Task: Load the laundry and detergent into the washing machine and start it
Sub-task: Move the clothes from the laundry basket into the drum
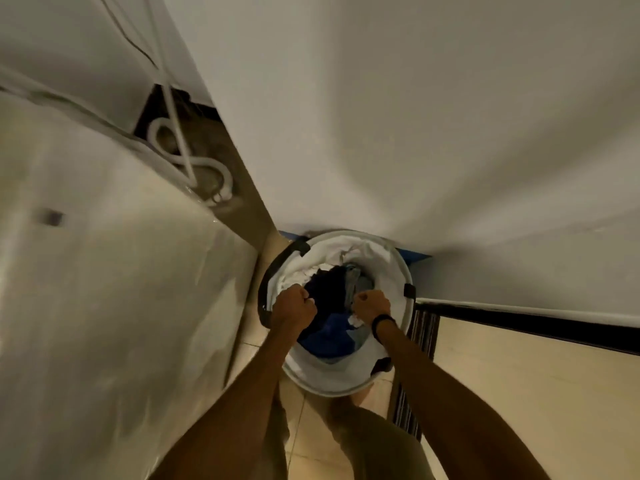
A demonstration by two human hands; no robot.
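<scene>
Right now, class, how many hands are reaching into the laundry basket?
2. The left hand grips clothes near the laundry basket's left rim; the right hand, with a dark wristband, grips clothes toward its right side. None seems hidden.

laundry (329, 292) in basket (403, 268) | basket against wall (415, 116) | washing machine (104, 271) left of basket

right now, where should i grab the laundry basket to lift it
Take the black handle that arcs along the left rim of the laundry basket, coming down from above on that side. A matching one on the right seems mostly hidden. The liner looks soft, so a grip on the wall would likely sag. The left hand and right hand both grip clothes.
</scene>
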